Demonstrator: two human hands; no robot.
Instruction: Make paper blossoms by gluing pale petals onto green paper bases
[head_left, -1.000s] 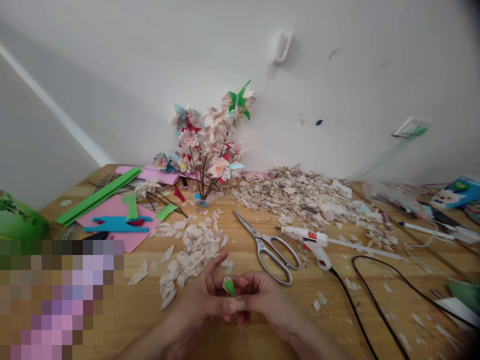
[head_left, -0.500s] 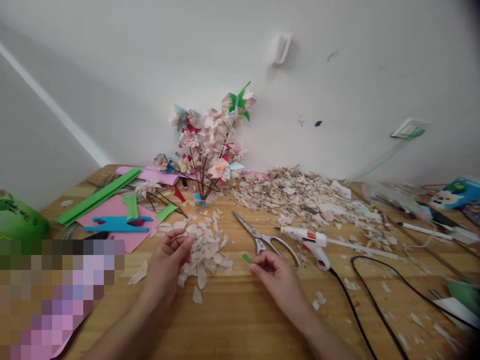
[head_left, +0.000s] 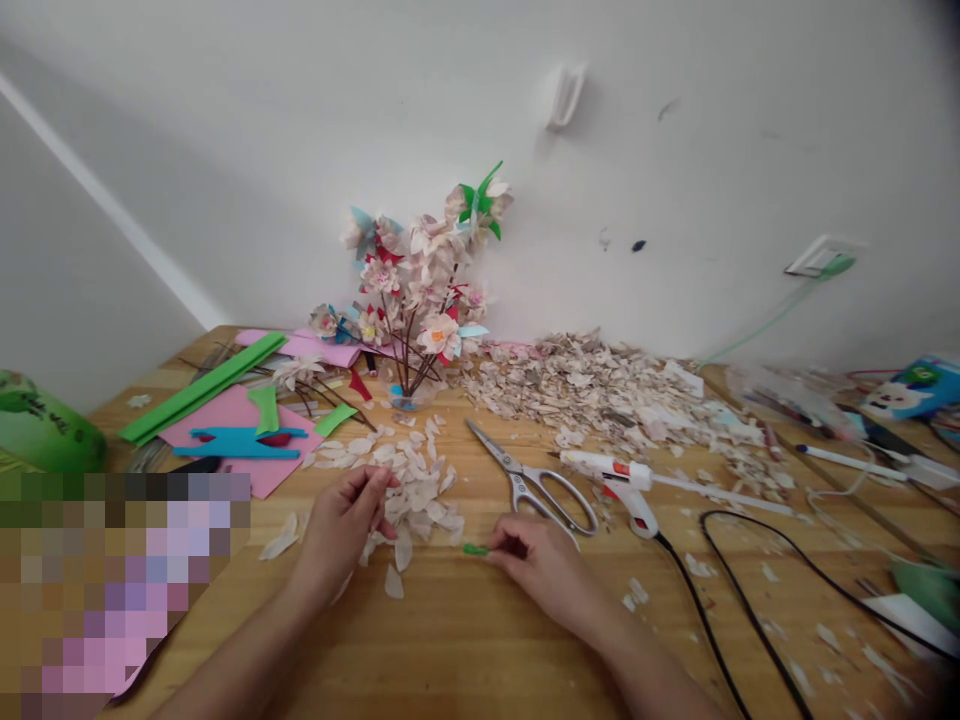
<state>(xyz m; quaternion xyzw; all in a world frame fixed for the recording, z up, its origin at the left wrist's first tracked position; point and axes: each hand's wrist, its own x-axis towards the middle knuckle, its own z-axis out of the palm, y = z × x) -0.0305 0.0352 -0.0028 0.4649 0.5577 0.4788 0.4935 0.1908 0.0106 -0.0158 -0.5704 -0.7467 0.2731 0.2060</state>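
Between the thumb and finger of my right hand point(head_left: 536, 560) is a small rolled green strip point(head_left: 474, 549), its tip pointing left. My left hand point(head_left: 349, 530) is closed in a pinch at the left edge of a loose pile of pale petals point(head_left: 420, 490). What its fingertips hold, if anything, is hidden. Metal scissors point(head_left: 525, 480) lie just beyond my right hand, blades pointing away to the left. To their right rests a white glue gun point(head_left: 619, 480) with a glue stick in its back end.
Handmade flowers point(head_left: 420, 290) stand in a small clear cup against the wall. Behind the scissors spreads a heap of dried petals point(head_left: 592, 385). Pink paper point(head_left: 225, 415) with green and blue strips lies left. A black cord point(head_left: 739, 580) curves across the right side.
My right hand has moved slightly left and nearer me, and the green strip has turned flatter, toward the left. My left hand's fingers have drawn together and shifted slightly right.
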